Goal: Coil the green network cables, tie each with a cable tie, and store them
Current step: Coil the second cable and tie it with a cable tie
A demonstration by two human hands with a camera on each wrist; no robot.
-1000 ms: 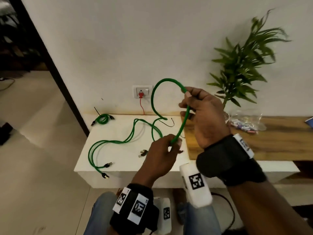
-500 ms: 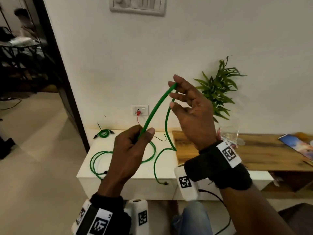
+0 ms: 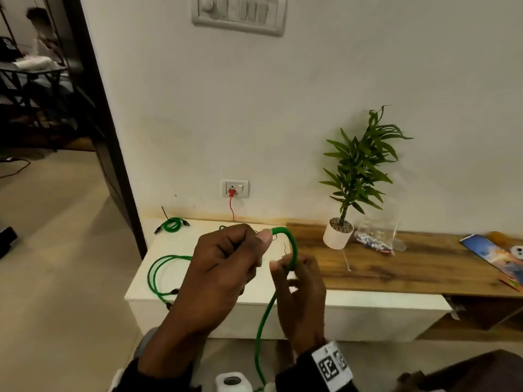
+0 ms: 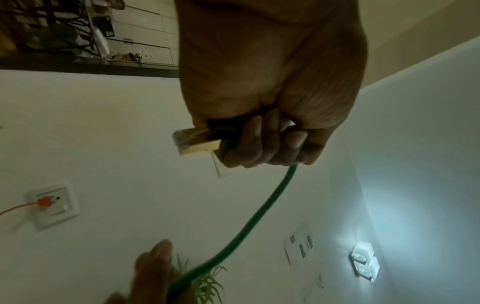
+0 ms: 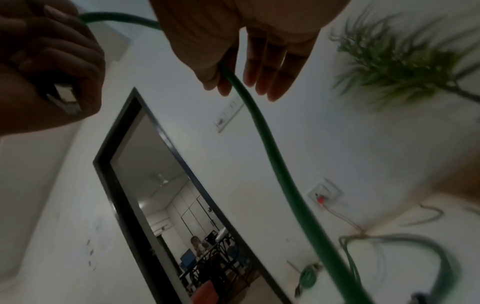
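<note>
White low cabinet against the wall serves as the reference landmark; a wooden shelf joins its right side, carrying a potted plant and, just right of that, a clear bag of small parts. Against one second ago, the view has tipped up to take in a wall switch plate, and both hands have dropped from a wide raised arc to a tight bend in front of the cabinet; the slack that lay across the cabinet top now hangs down from the hands toward the person's lap. Judgement: first loop of this coil is being formed, so coiling has only begun; no tie is on this cable yet. On the cabinet's left half lies another green cable in loose loops, still to be done; at its back left corner sits a small coiled green cable, apparently finished. Left hand, in front of the cabinet's middle, is fisted round the held green cable near its end, thumb pressed on top; the left wrist view shows the connector plug sticking out of the fist. Right hand, just right of the left, has its fingers nearly straight, with thumb and forefinger lightly pinching the cable, which runs through them and down.
</note>
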